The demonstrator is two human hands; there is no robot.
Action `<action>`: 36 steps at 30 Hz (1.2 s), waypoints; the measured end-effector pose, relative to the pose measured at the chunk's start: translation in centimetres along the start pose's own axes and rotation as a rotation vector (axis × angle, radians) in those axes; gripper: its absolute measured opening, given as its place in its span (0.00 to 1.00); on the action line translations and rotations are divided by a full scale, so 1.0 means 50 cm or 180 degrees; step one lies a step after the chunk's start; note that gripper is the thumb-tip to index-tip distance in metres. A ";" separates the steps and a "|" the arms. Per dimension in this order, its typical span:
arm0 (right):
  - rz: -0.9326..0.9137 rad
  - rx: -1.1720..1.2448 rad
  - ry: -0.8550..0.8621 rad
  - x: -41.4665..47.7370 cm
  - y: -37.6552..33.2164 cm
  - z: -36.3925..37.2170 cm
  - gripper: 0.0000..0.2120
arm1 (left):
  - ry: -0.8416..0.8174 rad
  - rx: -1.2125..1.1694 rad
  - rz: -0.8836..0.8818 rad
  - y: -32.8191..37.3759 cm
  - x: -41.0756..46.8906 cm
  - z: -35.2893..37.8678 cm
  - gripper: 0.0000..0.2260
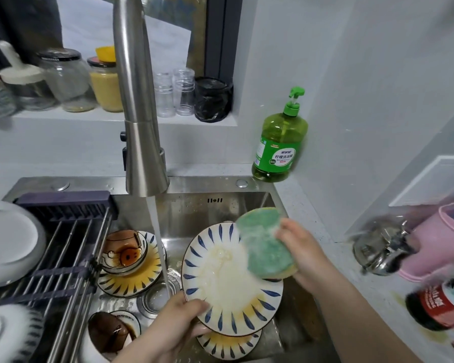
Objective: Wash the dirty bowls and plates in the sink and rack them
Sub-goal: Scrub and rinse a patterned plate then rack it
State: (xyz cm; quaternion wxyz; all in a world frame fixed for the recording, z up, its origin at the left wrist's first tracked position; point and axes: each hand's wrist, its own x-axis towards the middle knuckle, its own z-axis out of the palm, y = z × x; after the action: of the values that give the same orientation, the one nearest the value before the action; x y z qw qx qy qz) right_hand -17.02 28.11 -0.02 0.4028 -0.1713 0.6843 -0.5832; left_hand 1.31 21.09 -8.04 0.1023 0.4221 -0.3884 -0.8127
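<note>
The left hand (178,326) has its grip pinched on the rim of a soapy, round white blue-dashed plate (231,273). The right hand (299,247) has its grip around a green sponge (266,244) at the plate's far edge.

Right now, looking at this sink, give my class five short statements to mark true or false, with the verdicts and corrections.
1. The left hand grips the blue-patterned plate by its rim. True.
2. The right hand holds a steel scourer. False: it holds a green sponge against the plate.
3. Water runs from the tap. True.
4. The drying rack holds no dishes. False: a white plate rests on it.
5. The detergent stands left of the tap. False: the green detergent bottle stands to its right, in the corner.
</note>
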 end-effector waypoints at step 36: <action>-0.2497 -0.4162 -0.0538 -0.041 0.111 0.115 0.27 | -0.0083 0.0046 0.0673 0.051 -0.010 0.024 0.13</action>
State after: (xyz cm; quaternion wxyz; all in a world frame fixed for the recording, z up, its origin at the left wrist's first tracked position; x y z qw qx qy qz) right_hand -10.12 27.22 -4.45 0.0340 -0.6491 0.7460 -0.1448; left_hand 0.29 20.27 -5.52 0.1794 0.3689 -0.4379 -0.7999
